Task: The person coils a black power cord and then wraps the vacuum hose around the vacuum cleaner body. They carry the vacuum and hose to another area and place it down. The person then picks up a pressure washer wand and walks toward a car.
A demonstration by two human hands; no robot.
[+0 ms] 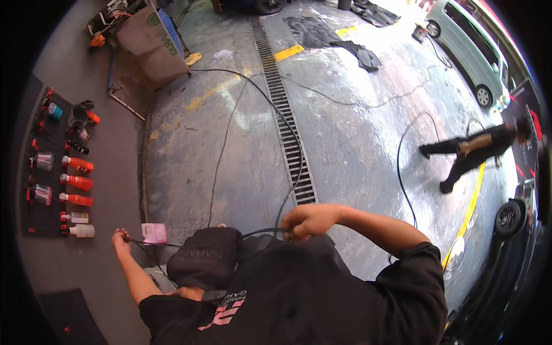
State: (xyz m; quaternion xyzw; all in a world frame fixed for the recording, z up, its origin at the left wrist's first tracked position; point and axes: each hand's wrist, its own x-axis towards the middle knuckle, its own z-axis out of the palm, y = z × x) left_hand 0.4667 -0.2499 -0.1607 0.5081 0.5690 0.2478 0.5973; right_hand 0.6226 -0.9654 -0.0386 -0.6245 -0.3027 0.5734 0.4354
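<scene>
My right hand (312, 222) is closed round a black hose (261, 231) in front of my chest. Out to the far left, my left hand (121, 238) is raised near the wall, its fingers curled on a dark length of hose (155, 244). Between my hands the hose passes behind a black cloth item (206, 257) with printing, which hides part of it; what that item is I cannot tell. Beside the left hand stands a jug with pink liquid (154, 233).
Orange spray bottles (79, 182) hang on a wall panel at left. A drain grate (279, 109) crosses the wet floor, with hoses trailing over it. A person in black (483, 146) walks at right, near a dark car's wheel (509, 218). A pale van (468, 49) stands behind.
</scene>
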